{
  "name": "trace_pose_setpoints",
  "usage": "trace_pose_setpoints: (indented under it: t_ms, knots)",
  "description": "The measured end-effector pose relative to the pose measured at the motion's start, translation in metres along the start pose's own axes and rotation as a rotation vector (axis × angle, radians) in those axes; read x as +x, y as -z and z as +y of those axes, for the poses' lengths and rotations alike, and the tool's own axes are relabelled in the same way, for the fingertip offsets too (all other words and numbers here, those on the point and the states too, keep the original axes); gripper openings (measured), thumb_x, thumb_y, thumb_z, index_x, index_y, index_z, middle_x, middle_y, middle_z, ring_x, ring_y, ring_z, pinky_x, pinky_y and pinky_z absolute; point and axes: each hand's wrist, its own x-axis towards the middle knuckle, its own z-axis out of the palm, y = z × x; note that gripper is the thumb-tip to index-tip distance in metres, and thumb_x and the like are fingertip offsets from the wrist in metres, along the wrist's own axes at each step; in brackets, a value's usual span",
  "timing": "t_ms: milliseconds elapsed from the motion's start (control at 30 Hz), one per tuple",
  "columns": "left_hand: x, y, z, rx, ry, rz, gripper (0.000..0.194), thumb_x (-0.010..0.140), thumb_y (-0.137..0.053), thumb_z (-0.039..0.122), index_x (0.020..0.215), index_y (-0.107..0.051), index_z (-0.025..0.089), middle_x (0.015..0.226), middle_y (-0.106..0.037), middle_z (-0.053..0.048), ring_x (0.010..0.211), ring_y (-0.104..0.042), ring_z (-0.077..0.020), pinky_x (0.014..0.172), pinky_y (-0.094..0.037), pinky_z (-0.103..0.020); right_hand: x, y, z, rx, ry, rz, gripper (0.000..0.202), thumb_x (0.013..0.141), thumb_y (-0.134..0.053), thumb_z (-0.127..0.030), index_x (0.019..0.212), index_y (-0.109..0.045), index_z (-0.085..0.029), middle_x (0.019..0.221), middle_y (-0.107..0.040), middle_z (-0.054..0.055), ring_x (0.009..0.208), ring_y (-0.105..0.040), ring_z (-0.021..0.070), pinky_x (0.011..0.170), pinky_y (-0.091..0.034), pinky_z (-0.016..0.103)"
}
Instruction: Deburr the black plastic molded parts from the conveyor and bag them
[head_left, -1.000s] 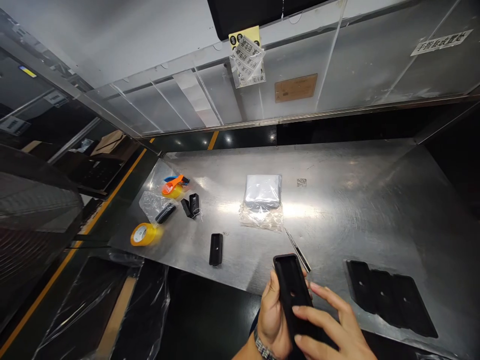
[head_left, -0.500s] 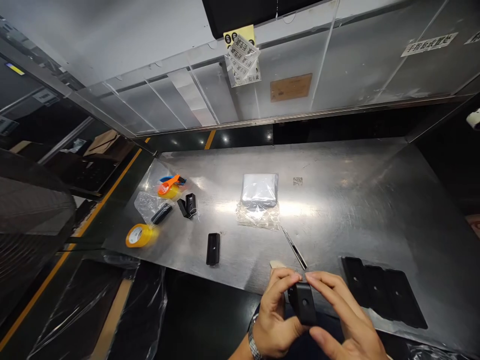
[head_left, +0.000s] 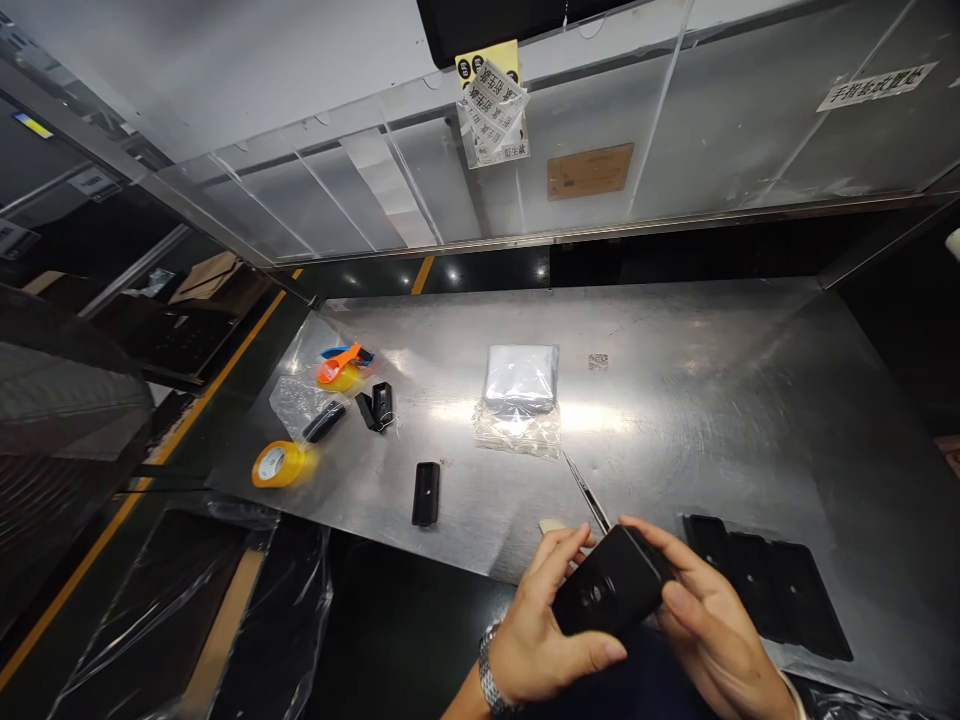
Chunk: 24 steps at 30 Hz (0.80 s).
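Note:
A black box-shaped part [head_left: 609, 588] is held between both hands at the table's front edge, one broad face turned up. My left hand [head_left: 541, 625] grips its left end, thumb along the near side. At its right end, my right hand [head_left: 709, 610] has its fingers and thumb on the part. Just beyond the hands lies a thin metal tool [head_left: 586, 490], its near end partly hidden. Several black trays [head_left: 769, 585] lie side by side to the right. Another small black tray [head_left: 426, 493] sits alone left of the hands.
Clear plastic bags [head_left: 520, 385] lie mid-table. Yellow tape [head_left: 277, 465], an orange tape tool [head_left: 343, 364] and small black pieces [head_left: 382, 405] are at the left. A clear panel [head_left: 300, 205] runs along the back. Plastic-covered boxes [head_left: 142, 610] stand below left.
The black part has turned from end-on to showing its broad face. My right hand's fingers have closed onto it, and my left hand has shifted slightly left.

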Motion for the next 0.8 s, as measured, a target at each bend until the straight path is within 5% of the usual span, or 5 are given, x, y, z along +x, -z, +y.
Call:
trace_pose_setpoints:
  t_ms: [133,267,367,633,800]
  knots:
    - [0.005,-0.007,-0.003,-0.312,0.147,-0.071,0.06,0.072,-0.071,0.032,0.127,-0.053,0.02,0.125,-0.057,-0.013,0.111,-0.055,-0.0295,0.097,-0.038,-0.039,0.007,-0.006,-0.005,-0.064,0.0,0.1,0.047,0.076,-0.063,-0.053,0.113,-0.059,-0.024,0.094,-0.069,0.008,0.09,-0.066,0.0231,0.077,-0.055,0.032]
    - [0.007,-0.017,-0.013,-0.861,0.381,-0.104,0.057,0.075,-0.052,0.054,0.101,-0.066,0.005,0.082,-0.071,-0.013,0.064,-0.065,-0.0185,0.063,-0.047,-0.027,0.012,-0.01,-0.01,-0.27,0.076,0.12,0.048,0.083,-0.051,-0.057,0.113,-0.062,-0.021,0.095,-0.067,0.009,0.09,-0.063,0.0224,0.081,-0.054,0.034]
    - [0.006,-0.018,-0.019,-1.052,0.51,-0.126,0.061,0.077,-0.041,0.054,0.089,-0.068,0.0,0.067,-0.07,-0.013,0.061,-0.066,-0.0174,0.06,-0.046,-0.023,0.014,-0.01,-0.012,-0.372,0.045,0.16,0.04,0.086,-0.051,-0.049,0.113,-0.064,-0.023,0.1,-0.067,0.009,0.095,-0.062,0.0223,0.089,-0.051,0.037]
    - [0.007,-0.02,-0.017,-1.064,0.506,-0.119,0.055,0.078,-0.042,0.048,0.098,-0.066,0.002,0.079,-0.071,-0.014,0.071,-0.067,-0.0211,0.072,-0.046,-0.029,0.014,-0.012,-0.009,-0.335,0.008,0.145,0.036,0.086,-0.055,-0.043,0.115,-0.062,-0.023,0.1,-0.068,0.008,0.074,-0.067,0.0192,0.073,-0.057,0.036]
    - [0.003,-0.016,-0.027,-0.628,0.186,0.136,0.048,0.081,-0.051,0.055,0.107,-0.064,0.016,0.097,-0.069,-0.011,0.092,-0.062,-0.0273,0.085,-0.043,-0.039,0.009,-0.013,-0.005,-0.522,0.158,0.006,0.033,0.084,-0.059,-0.035,0.115,-0.063,-0.025,0.105,-0.066,0.007,0.09,-0.065,0.0207,0.081,-0.055,0.033]
